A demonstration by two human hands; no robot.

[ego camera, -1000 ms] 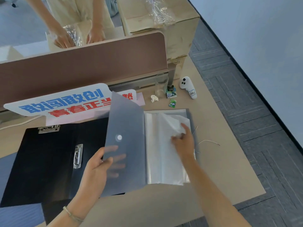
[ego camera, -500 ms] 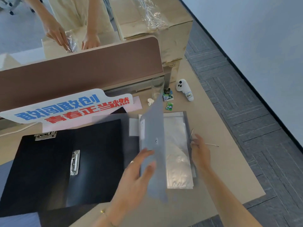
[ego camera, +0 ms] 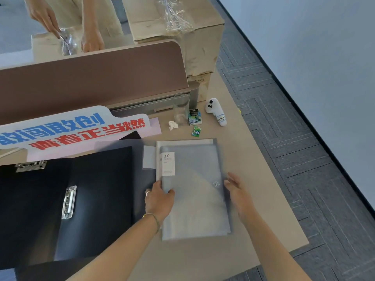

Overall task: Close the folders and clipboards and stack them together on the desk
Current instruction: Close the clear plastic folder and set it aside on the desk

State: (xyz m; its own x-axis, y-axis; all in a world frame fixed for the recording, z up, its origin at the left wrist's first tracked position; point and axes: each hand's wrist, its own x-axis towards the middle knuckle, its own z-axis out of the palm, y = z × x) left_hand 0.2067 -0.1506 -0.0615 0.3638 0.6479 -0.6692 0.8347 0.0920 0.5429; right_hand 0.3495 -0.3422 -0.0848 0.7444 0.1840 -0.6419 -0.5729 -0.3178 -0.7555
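Note:
A grey translucent pocket folder (ego camera: pixel 194 199) lies closed on the desk (ego camera: pixel 263 179), with a white "20" label at its top left and a snap button near its right edge. My left hand (ego camera: pixel 160 197) grips its left spine edge, thumb on the cover. At the right edge, my right hand (ego camera: pixel 237 189) rests with fingers spread beside the snap. Left of it a black folder (ego camera: pixel 97 199) lies open, with one metal clip (ego camera: pixel 69 201) in its middle and another (ego camera: pixel 30 166) at its top. A grey translucent sheet (ego camera: pixel 125 145) lies between the two folders.
A printed sign board (ego camera: pixel 71 128) lies behind the black folder. A glass (ego camera: pixel 181 110), gum packets (ego camera: pixel 195 117), a tissue (ego camera: pixel 172 125) and a white controller (ego camera: pixel 216 112) sit at the back. Beyond the brown partition (ego camera: pixel 91 82) are cardboard boxes (ego camera: pixel 178 23) and another person's hands (ego camera: pixel 91 41).
My left hand swung the grey cover over to the right until the folder lay shut. My right hand left the inner pages and moved to the folder's right edge.

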